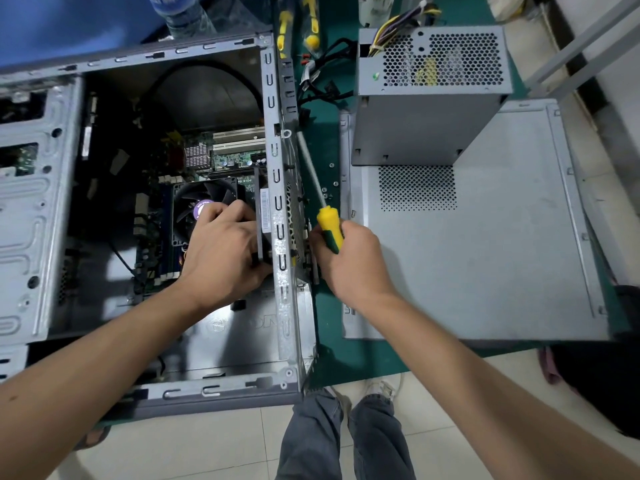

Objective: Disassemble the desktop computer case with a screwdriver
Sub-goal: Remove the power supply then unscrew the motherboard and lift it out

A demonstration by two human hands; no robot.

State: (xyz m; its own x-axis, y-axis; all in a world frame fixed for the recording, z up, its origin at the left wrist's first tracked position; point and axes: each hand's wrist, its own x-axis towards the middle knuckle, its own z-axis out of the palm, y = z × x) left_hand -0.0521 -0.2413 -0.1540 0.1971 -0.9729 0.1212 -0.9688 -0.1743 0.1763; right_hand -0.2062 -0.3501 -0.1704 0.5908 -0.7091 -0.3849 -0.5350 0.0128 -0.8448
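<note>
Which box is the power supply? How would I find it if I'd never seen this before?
Start at the big open computer case on the left, then look right across the green mat to the flat grey side panel. The power supply is the tall grey metal box standing on that panel's far end. Only it has honeycomb holes on top and yellow and black wires sprouting from its back.

My left hand (221, 251) covers part of the fan (204, 199). The case (280, 216) runs off the left edge, its wall hiding my right hand's (349, 258) fingertips. The screwdriver (330, 230) tip is unclear.
</note>
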